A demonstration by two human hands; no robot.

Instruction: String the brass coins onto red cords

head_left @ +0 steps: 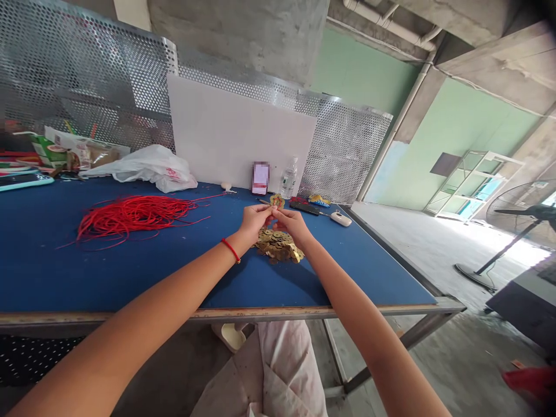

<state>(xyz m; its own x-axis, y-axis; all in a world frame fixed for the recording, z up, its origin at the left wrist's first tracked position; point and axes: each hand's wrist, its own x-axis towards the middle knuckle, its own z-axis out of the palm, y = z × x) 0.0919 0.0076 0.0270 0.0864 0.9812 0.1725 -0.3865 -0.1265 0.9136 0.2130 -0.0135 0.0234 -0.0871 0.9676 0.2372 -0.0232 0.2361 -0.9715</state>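
Both my hands meet above a pile of brass-coloured coins (278, 248) on the blue table. My left hand (252, 222), with a red cord bracelet (231, 250) at the wrist, pinches the near edge of a coin charm (277, 201), a small gold-coloured cluster with red at its middle. From the other side, my right hand (294, 223) pinches the same charm, thumbs and fingertips close together. My fingers partly hide its lower edge. A loose bundle of red cords (134, 217) lies to the left on the table.
Behind my hands stand a phone (260, 178) and a clear plastic bottle (289, 178) against a white board (238, 124). A black object (304, 208) and a cream-coloured object (341, 218) lie to the right. A white plastic bag (152, 167) rests at the back left.
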